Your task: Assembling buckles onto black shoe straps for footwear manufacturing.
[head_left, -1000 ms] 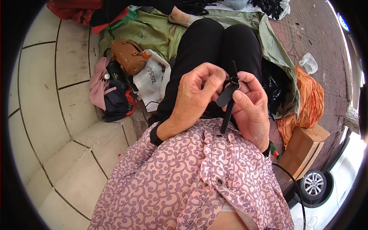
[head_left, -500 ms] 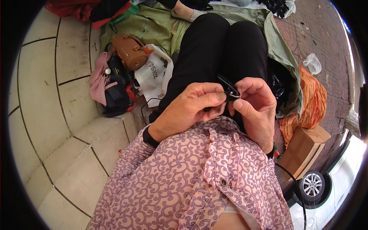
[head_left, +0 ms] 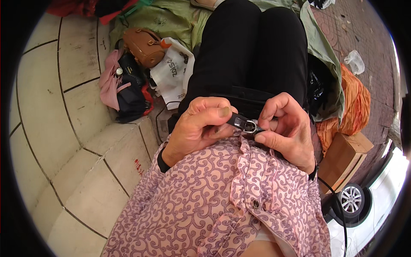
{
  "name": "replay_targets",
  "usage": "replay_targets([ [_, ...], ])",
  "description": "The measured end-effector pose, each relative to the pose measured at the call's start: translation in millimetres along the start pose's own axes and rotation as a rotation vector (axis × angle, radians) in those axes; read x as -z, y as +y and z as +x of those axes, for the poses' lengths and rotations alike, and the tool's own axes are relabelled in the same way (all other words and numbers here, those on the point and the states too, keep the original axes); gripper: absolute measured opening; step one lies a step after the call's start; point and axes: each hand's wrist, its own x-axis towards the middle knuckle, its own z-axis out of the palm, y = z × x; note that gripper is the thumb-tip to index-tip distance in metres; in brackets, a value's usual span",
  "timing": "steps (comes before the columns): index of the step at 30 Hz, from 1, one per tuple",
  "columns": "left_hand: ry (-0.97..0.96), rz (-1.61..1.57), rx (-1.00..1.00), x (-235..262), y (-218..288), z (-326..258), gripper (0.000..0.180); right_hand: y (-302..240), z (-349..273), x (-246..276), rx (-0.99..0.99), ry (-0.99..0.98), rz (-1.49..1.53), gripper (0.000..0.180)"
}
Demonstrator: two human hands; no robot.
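Between my two hands runs a narrow black belt (head_left: 236,121) with a small silver buckle (head_left: 250,127), held just above my waist. My left hand (head_left: 195,128) is closed, thumb and fingers pinching the strap on the buckle's left side. On the other side, my right hand (head_left: 292,136) pinches the strap by the buckle's right edge between thumb and forefinger. More dark strap or fabric lies across my black trousers (head_left: 231,51) behind the buckle; where it leads is hidden by my hands.
Left of my legs sit a brown barrel-shaped bag (head_left: 143,47), a white printed bag (head_left: 171,75) and a pink and dark cloth bundle (head_left: 112,83) by pale tiled steps (head_left: 72,115). To the right are an orange sack (head_left: 355,103), a cardboard box (head_left: 346,160) and a black cable (head_left: 342,210).
The strap has turned so the buckle faces up and lies nearly level. My hands have spread slightly apart and sit a little lower. The view has shifted slightly.
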Motion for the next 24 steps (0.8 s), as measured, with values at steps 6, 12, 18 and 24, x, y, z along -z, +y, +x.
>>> replay_targets([
  [6,0.099,0.049,0.046,-6,4,10,0.022,-2,0,1,0.014,0.053,0.051,0.035],
  [12,0.065,0.575,-0.141,-7,-5,22,0.02,2,9,-3,0.102,0.195,0.112,0.035],
  [18,0.19,0.838,-0.237,-16,-1,33,0.014,2,18,-1,0.137,0.223,-0.007,0.036],
  [24,0.202,0.987,-0.378,-21,-8,36,0.013,4,18,-2,0.207,0.215,-0.099,0.03],
])
